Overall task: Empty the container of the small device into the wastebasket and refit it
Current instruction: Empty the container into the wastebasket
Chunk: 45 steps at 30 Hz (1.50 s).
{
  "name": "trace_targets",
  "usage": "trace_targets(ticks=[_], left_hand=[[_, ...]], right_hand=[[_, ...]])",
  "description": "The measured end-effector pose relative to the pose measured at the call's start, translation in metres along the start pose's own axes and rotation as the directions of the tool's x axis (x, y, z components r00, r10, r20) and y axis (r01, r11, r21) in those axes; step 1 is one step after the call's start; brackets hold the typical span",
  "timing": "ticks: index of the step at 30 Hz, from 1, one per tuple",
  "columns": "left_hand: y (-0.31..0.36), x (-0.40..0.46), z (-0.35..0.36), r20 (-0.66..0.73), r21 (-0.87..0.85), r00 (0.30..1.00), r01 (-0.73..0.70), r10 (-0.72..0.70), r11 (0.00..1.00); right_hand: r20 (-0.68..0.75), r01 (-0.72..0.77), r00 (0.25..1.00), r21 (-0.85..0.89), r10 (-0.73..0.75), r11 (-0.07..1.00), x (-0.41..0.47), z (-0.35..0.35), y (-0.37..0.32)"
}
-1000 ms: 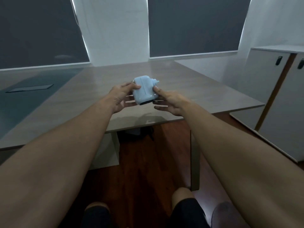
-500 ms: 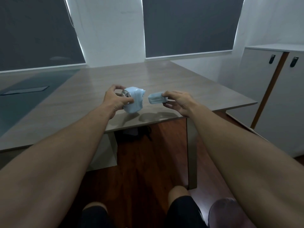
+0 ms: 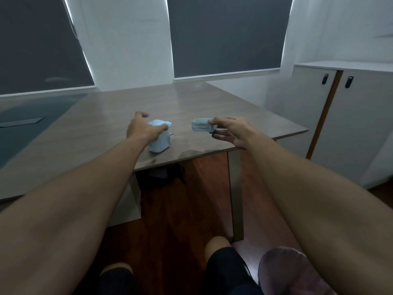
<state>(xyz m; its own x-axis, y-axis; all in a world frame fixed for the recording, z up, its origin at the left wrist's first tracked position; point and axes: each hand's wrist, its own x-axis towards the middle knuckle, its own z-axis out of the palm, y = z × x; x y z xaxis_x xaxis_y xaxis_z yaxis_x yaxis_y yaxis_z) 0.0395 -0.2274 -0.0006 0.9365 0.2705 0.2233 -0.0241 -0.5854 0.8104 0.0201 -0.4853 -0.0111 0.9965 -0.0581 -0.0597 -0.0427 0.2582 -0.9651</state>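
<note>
The small pale blue device (image 3: 160,139) stands on the wooden table (image 3: 191,107) near its front edge. My left hand (image 3: 143,128) rests on top of it, thumb and fingers around its upper part. The device's small pale container (image 3: 201,124) is out of it and held in the air to the right, pinched at its right end by my right hand (image 3: 230,131). The two parts are about a hand's width apart. No wastebasket is clearly in view.
A white cabinet (image 3: 344,116) with two black handles stands at the right. A dark bag or cable bundle (image 3: 165,173) lies on the floor under the table. A table leg (image 3: 236,194) is below the right front corner. A rounded dark object (image 3: 293,271) sits by my knees.
The container came out of the device and my right hand carried it to the right. My left hand lowered the device onto the table.
</note>
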Motion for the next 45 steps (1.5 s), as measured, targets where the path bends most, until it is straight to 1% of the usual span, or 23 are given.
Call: trace_targets(ticks=[3,5,7,10,12,16,18,21,25,29,32,36,39,41,43,45], left_hand=[[0.032,-0.009,0.007,-0.016,0.115,0.990,-0.134,0.137,0.984],[0.054,-0.019,0.021,0.008,0.106,0.977,-0.212,0.212,0.972],[0.077,-0.032,0.040,0.054,0.054,0.964,-0.262,0.259,0.964],[0.106,-0.061,0.079,0.172,-0.080,0.943,-0.274,0.283,0.959],[0.115,-0.083,0.112,0.268,-0.146,0.915,-0.269,0.300,0.952],[0.116,-0.132,0.181,0.449,-0.173,0.841,-0.251,0.303,0.952],[0.106,-0.157,0.216,0.526,-0.183,0.803,-0.214,0.280,0.959],[0.081,-0.192,0.261,0.618,-0.150,0.752,-0.173,0.229,0.973],[0.033,-0.231,0.320,0.731,-0.041,0.676,-0.090,0.091,0.995],[-0.025,-0.269,0.367,0.781,0.115,0.622,-0.044,-0.063,0.992],[-0.068,-0.294,0.394,0.804,0.213,0.573,-0.028,-0.159,0.977],[-0.120,-0.317,0.417,0.772,0.336,0.587,-0.050,-0.244,0.941],[-0.151,-0.326,0.427,0.763,0.380,0.571,-0.020,-0.302,0.925],[-0.167,-0.330,0.430,0.770,0.393,0.553,-0.020,-0.317,0.919],[-0.178,-0.330,0.432,0.771,0.393,0.552,-0.020,-0.318,0.919],[-0.185,-0.330,0.433,0.765,0.385,0.564,-0.013,-0.311,0.923]], right_hand=[[-0.046,0.028,0.998,-0.038,-0.030,0.999,-0.015,-0.015,-0.013],[-0.078,0.035,0.996,-0.069,-0.040,0.997,-0.029,-0.030,-0.021],[-0.103,0.036,0.994,-0.098,-0.046,0.995,-0.045,-0.049,-0.028],[-0.158,0.031,0.986,-0.150,-0.055,0.988,-0.074,-0.084,-0.033],[-0.220,0.004,0.974,-0.182,-0.045,0.983,-0.092,-0.112,-0.028],[-0.315,-0.077,0.949,-0.174,0.019,0.982,-0.121,-0.178,-0.002],[-0.346,-0.139,0.935,-0.165,0.074,0.976,-0.132,-0.213,0.018],[-0.366,-0.256,0.914,-0.183,0.176,0.949,-0.145,-0.258,0.055],[-0.372,-0.380,0.885,-0.229,0.280,0.896,-0.159,-0.303,0.116],[-0.373,-0.483,0.852,-0.294,0.367,0.824,-0.168,-0.339,0.187],[-0.377,-0.556,0.821,-0.360,0.428,0.749,-0.171,-0.360,0.240],[-0.375,-0.623,0.782,-0.471,0.498,0.624,-0.171,-0.381,0.301],[-0.387,-0.650,0.754,-0.560,0.531,0.514,-0.169,-0.388,0.342],[-0.399,-0.659,0.741,-0.585,0.540,0.473,-0.167,-0.387,0.363],[-0.402,-0.630,0.754,-0.667,0.519,0.398,-0.164,-0.384,0.378],[-0.405,-0.586,0.769,-0.757,0.495,0.290,-0.160,-0.378,0.389]])
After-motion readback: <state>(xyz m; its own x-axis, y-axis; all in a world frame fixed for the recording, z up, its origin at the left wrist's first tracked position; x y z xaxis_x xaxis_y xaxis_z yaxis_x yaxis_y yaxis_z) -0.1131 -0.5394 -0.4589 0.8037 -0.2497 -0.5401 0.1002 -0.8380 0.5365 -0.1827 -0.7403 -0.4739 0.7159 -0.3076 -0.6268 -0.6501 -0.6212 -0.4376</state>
